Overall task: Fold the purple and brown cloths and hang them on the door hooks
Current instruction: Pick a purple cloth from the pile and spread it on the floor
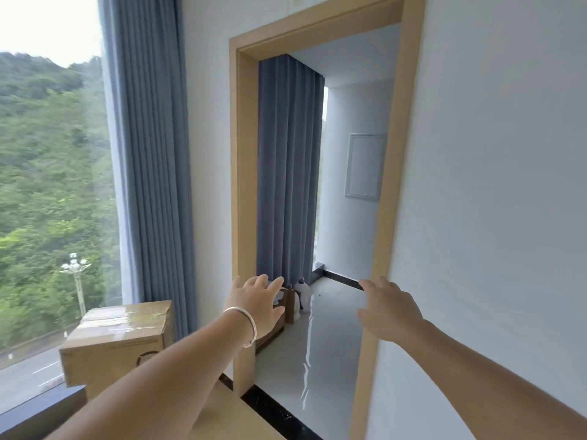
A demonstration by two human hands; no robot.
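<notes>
Glossy floor (320, 360) under white jug (304, 292)

Probably an upper-floor apartment or office room: blue curtains (149, 154), a wood-framed doorway (244, 185), tall window (50, 185) overlooking a road

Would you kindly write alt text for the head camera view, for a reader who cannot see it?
Two bare hands, the left hand wearing a silver bracelet and the right hand, reach forward empty and open toward a wood-framed doorway. A cardboard box sits by blue curtains at a window; no cloths or hooks are visible.
</notes>
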